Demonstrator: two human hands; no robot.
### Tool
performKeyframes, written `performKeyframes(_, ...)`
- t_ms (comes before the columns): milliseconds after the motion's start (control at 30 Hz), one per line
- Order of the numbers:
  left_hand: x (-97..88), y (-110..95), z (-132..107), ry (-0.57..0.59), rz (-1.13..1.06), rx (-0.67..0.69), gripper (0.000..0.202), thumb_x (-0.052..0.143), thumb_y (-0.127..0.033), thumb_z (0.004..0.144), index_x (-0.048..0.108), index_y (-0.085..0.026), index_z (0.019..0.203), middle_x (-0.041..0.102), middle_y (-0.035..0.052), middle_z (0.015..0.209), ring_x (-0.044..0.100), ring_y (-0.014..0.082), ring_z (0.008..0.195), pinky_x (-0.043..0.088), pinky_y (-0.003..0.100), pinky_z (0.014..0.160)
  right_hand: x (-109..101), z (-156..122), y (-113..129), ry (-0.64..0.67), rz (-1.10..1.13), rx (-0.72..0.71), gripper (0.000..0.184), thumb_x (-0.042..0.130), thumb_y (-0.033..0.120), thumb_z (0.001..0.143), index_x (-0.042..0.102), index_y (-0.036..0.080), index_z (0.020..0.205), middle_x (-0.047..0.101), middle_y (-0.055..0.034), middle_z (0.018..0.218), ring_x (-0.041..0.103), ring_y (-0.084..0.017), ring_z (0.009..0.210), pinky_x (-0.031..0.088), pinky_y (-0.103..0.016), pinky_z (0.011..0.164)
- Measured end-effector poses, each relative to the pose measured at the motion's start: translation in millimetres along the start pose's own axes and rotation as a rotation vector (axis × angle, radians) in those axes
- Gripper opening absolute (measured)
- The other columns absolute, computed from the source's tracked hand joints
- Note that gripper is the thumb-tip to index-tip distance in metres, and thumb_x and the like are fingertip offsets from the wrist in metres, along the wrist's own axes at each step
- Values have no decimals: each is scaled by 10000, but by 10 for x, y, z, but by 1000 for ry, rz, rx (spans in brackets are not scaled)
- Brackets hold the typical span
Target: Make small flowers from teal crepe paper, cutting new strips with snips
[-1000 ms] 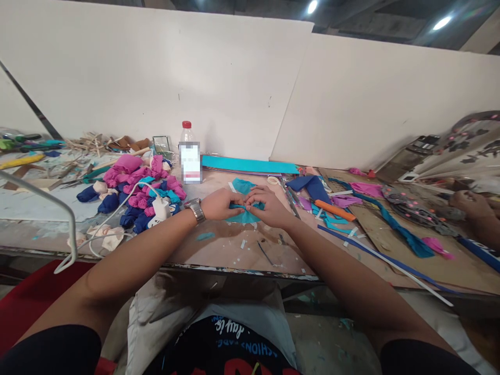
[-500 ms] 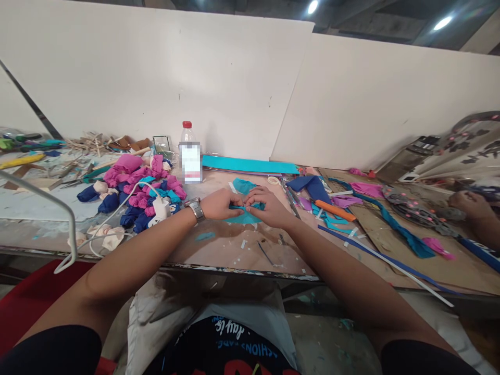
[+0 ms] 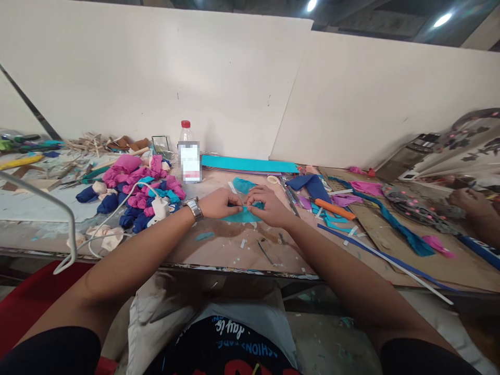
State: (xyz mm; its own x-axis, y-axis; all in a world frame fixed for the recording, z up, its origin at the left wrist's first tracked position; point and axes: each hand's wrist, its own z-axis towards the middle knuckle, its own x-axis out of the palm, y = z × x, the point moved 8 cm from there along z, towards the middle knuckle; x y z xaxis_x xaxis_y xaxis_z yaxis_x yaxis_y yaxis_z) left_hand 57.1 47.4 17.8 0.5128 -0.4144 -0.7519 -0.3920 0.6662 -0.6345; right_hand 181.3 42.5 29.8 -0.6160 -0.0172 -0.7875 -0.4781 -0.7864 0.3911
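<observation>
A piece of turquoise crepe paper (image 3: 239, 215) is pinched between my two hands, just above the table. My left hand (image 3: 222, 203), with a metal watch at the wrist, is closed on its left side. Close beside it, my right hand (image 3: 267, 207) grips the right side with thumb and fingers. The fingers hide part of the paper. Behind the hands lies another crumpled turquoise piece (image 3: 244, 185), and a roll of tape (image 3: 273, 179) sits to its right.
Crumpled pink and navy paper flowers (image 3: 136, 200) are heaped at left beside a white charger (image 3: 159, 208). A red-capped bottle (image 3: 189, 156) stands behind. An orange roll (image 3: 334, 209) and blue strips lie right. Another person's hand (image 3: 471, 200) is at far right.
My hands stay close together on the turquoise crepe paper, with only small finger shifts. Less of the paper stands up between the fingers now. The view has moved slightly.
</observation>
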Motion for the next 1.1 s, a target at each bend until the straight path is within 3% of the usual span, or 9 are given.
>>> performKeyframes(200,22,51,1,56,-28,-39,355,558,-416,908,547,-167,655,344,-47,573,300,104,562,241,266,555,9,-11,-53,19,-14,27,112,591,252,881,665,244,797,748,-39,950,647,-259,1063,413,-469,1072)
performKeyframes(400,6,78,-6,86,-57,-67,164,574,-292,811,652,-168,737,511,-30,615,414,114,582,304,252,561,4,-17,-106,10,-34,49,104,581,215,834,661,237,771,749,-43,931,648,-263,1033,425,-459,1044)
performKeyframes(500,24,104,-9,110,-71,-81,127,560,-249,777,657,-175,745,529,-33,623,430,116,584,315,250,560,-2,-27,-84,7,-55,53,102,589,217,840,660,238,772,749,-44,937,640,-270,1051,409,-468,1060)
performKeyframes(833,105,129,15,111,-63,-45,342,589,-437,886,535,-179,667,353,-50,576,326,110,558,235,263,537,10,-41,62,66,-70,30,84,611,260,893,685,240,860,754,-55,1004,643,-278,1069,376,-491,1069)
performKeyframes(933,104,102,10,113,-84,-37,372,585,-480,899,562,-174,688,350,-51,576,303,106,553,232,264,538,34,-49,77,108,-75,35,126,633,339,933,710,242,911,772,-44,980,670,-266,1028,298,-523,1127)
performKeyframes(1100,107,131,5,116,-85,-68,376,603,-486,893,579,-173,686,369,-48,562,306,108,543,230,267,531,43,-54,43,114,-92,58,232,621,397,965,722,240,828,782,-29,880,680,-253,976,240,-540,1154)
